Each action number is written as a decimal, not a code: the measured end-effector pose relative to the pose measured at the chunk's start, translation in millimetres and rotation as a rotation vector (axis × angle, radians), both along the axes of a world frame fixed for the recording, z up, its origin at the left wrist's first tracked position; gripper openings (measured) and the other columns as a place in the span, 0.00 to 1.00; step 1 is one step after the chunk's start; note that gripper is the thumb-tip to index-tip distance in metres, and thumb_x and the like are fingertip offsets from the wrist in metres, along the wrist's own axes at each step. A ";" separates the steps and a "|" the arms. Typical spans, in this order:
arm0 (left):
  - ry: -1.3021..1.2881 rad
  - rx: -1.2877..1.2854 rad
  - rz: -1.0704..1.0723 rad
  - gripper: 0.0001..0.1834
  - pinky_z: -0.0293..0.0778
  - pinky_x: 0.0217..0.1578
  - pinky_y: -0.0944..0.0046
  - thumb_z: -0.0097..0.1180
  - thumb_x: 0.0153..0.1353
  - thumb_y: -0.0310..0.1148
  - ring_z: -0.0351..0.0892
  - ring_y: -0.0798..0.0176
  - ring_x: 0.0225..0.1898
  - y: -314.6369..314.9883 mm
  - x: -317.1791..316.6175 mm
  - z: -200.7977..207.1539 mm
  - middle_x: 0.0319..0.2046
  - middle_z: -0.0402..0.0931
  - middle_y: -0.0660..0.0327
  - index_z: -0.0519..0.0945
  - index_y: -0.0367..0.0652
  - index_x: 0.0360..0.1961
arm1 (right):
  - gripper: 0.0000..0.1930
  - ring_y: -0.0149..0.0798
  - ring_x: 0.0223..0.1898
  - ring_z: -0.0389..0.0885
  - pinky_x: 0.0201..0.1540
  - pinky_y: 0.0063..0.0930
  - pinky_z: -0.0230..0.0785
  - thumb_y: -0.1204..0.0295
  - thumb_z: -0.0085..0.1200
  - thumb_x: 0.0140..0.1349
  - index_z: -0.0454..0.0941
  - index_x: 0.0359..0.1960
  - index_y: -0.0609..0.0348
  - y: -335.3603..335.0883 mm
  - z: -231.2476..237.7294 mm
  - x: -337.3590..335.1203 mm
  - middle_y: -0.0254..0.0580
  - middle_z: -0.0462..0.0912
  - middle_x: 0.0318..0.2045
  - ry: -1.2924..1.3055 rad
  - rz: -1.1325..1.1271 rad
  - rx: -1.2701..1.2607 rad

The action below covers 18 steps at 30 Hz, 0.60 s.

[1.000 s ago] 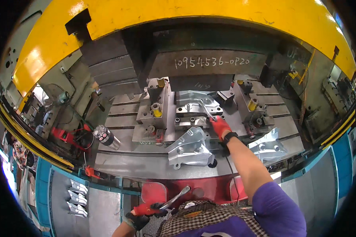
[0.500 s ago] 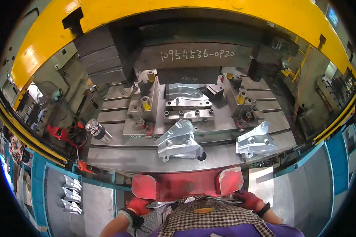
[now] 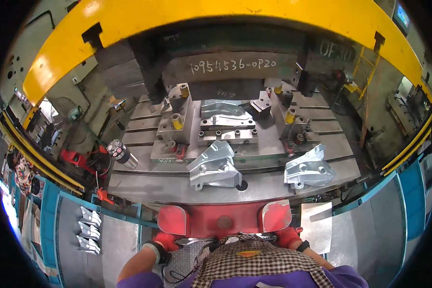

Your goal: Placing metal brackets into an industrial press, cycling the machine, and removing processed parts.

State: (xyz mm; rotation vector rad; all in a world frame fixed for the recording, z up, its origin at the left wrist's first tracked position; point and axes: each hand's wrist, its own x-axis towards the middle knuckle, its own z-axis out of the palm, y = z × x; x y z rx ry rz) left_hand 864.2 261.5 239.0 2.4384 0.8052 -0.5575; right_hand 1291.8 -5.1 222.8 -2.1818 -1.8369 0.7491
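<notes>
My left hand (image 3: 166, 241), in a red glove, is at the left side of a red two-pad control console (image 3: 224, 222). My right hand (image 3: 287, 236), also red-gloved, is at the console's right side. The console and my checked apron hide the fingers of both hands. Beyond the console, one formed sheet-metal bracket (image 3: 215, 168) lies on the press bed (image 3: 144, 186), and a second bracket (image 3: 310, 169) lies farther right. Another shaped metal piece (image 3: 225, 109) sits in the lower die (image 3: 228, 136), under the raised upper die (image 3: 230, 67).
A yellow press frame (image 3: 216, 9) arches overhead. On the bed's left stands a silver cylinder (image 3: 123, 154). Several smaller brackets (image 3: 90, 230) lie on the left side table (image 3: 117, 237). A grey side table (image 3: 365, 235) is at right. Guide posts (image 3: 177, 121) rise around the die.
My right hand has shifted inward, closer against the console. The left hand stays about where it was. The whole view has tilted slightly; brackets and die look unmoved.
</notes>
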 end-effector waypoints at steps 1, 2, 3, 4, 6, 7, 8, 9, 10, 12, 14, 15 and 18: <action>-0.025 0.017 -0.014 0.34 0.66 0.56 0.54 0.60 0.46 0.49 0.70 0.49 0.57 0.8 -1.9 -3.8 0.56 0.71 0.54 0.72 0.60 0.58 | 0.22 0.49 0.50 0.76 0.51 0.44 0.68 0.57 0.59 0.45 0.78 0.44 0.47 0.2 3.3 -1.2 0.44 0.78 0.47 -0.028 0.018 0.035; -0.049 0.035 -0.028 0.34 0.65 0.57 0.54 0.60 0.46 0.49 0.69 0.49 0.58 1.4 -4.1 -7.2 0.56 0.70 0.55 0.72 0.61 0.58 | 0.20 0.49 0.49 0.76 0.50 0.44 0.69 0.58 0.59 0.47 0.78 0.44 0.47 0.3 6.9 -3.0 0.43 0.78 0.46 -0.056 0.036 0.070; -0.075 0.029 -0.043 0.34 0.63 0.58 0.54 0.60 0.47 0.50 0.67 0.49 0.59 2.1 -5.0 -11.2 0.57 0.70 0.55 0.72 0.58 0.58 | 0.18 0.49 0.49 0.76 0.49 0.44 0.70 0.59 0.59 0.49 0.77 0.43 0.46 -0.5 8.6 -3.2 0.42 0.79 0.45 -0.086 0.049 0.104; -0.101 0.024 -0.058 0.34 0.61 0.60 0.53 0.59 0.48 0.51 0.66 0.49 0.60 2.6 -6.1 -15.1 0.58 0.69 0.54 0.72 0.56 0.58 | 0.18 0.49 0.49 0.76 0.49 0.44 0.69 0.59 0.59 0.49 0.77 0.43 0.46 -1.4 6.2 -2.5 0.43 0.79 0.45 -0.094 0.046 0.088; -0.130 0.029 -0.072 0.33 0.59 0.61 0.53 0.59 0.49 0.52 0.64 0.48 0.61 2.2 -7.1 -20.5 0.58 0.69 0.55 0.72 0.54 0.57 | 0.18 0.49 0.49 0.76 0.49 0.44 0.69 0.58 0.58 0.49 0.78 0.43 0.46 -4.0 -2.0 -1.5 0.43 0.78 0.45 -0.107 0.039 0.054; -0.133 0.039 -0.071 0.33 0.59 0.61 0.53 0.60 0.49 0.51 0.64 0.48 0.61 1.8 -7.5 -22.3 0.58 0.69 0.55 0.73 0.53 0.57 | 0.19 0.49 0.50 0.75 0.50 0.44 0.68 0.58 0.58 0.49 0.77 0.43 0.47 -5.9 -4.3 -1.4 0.43 0.78 0.46 -0.100 0.031 0.076; -0.136 0.049 -0.070 0.33 0.59 0.62 0.53 0.60 0.48 0.51 0.64 0.48 0.61 1.2 -8.2 -23.1 0.58 0.69 0.55 0.73 0.53 0.57 | 0.19 0.49 0.50 0.75 0.50 0.44 0.68 0.58 0.58 0.49 0.77 0.43 0.47 -7.7 -6.1 -1.3 0.43 0.78 0.46 -0.093 0.023 0.098; -0.122 0.068 -0.083 0.33 0.60 0.61 0.54 0.60 0.48 0.50 0.65 0.49 0.61 0.4 -5.6 -19.0 0.58 0.69 0.55 0.73 0.53 0.57 | 0.19 0.49 0.50 0.75 0.51 0.44 0.67 0.57 0.58 0.50 0.77 0.44 0.47 -7.6 -4.1 -2.5 0.43 0.78 0.47 -0.085 0.015 0.118; -0.108 0.088 -0.095 0.33 0.61 0.61 0.54 0.60 0.47 0.49 0.65 0.49 0.61 0.0 -1.1 -12.2 0.58 0.69 0.55 0.73 0.54 0.57 | 0.20 0.50 0.50 0.75 0.52 0.45 0.67 0.57 0.59 0.48 0.77 0.44 0.47 -6.4 -1.8 -3.2 0.44 0.78 0.47 -0.065 0.004 0.076; -0.117 0.113 -0.110 0.33 0.63 0.60 0.55 0.60 0.47 0.49 0.66 0.50 0.60 -0.8 -2.7 -11.2 0.57 0.70 0.55 0.73 0.54 0.57 | 0.23 0.51 0.50 0.75 0.53 0.46 0.66 0.58 0.59 0.46 0.77 0.46 0.48 -1.4 5.5 -5.2 0.46 0.78 0.47 -0.025 -0.013 -0.004; -0.164 0.126 -0.115 0.33 0.63 0.59 0.54 0.60 0.47 0.49 0.67 0.49 0.59 0.0 -11.2 -20.2 0.56 0.70 0.54 0.73 0.53 0.56 | 0.22 0.52 0.50 0.75 0.53 0.45 0.66 0.58 0.59 0.46 0.78 0.45 0.48 -2.2 -2.3 -6.3 0.46 0.79 0.46 -0.019 -0.013 0.163; -0.209 0.134 -0.112 0.33 0.63 0.59 0.54 0.60 0.47 0.49 0.67 0.49 0.59 0.7 -6.1 -16.8 0.56 0.71 0.54 0.73 0.52 0.56 | 0.21 0.52 0.50 0.75 0.53 0.45 0.66 0.58 0.59 0.47 0.78 0.44 0.48 -3.7 -7.8 -4.8 0.47 0.79 0.46 -0.015 -0.023 0.244; -0.276 0.178 -0.112 0.32 0.64 0.58 0.53 0.61 0.47 0.48 0.68 0.49 0.58 -6.2 5.9 3.7 0.55 0.71 0.54 0.74 0.51 0.56 | 0.21 0.53 0.51 0.74 0.54 0.44 0.66 0.57 0.58 0.47 0.79 0.44 0.49 -6.1 -14.5 0.8 0.47 0.79 0.46 0.009 0.002 0.220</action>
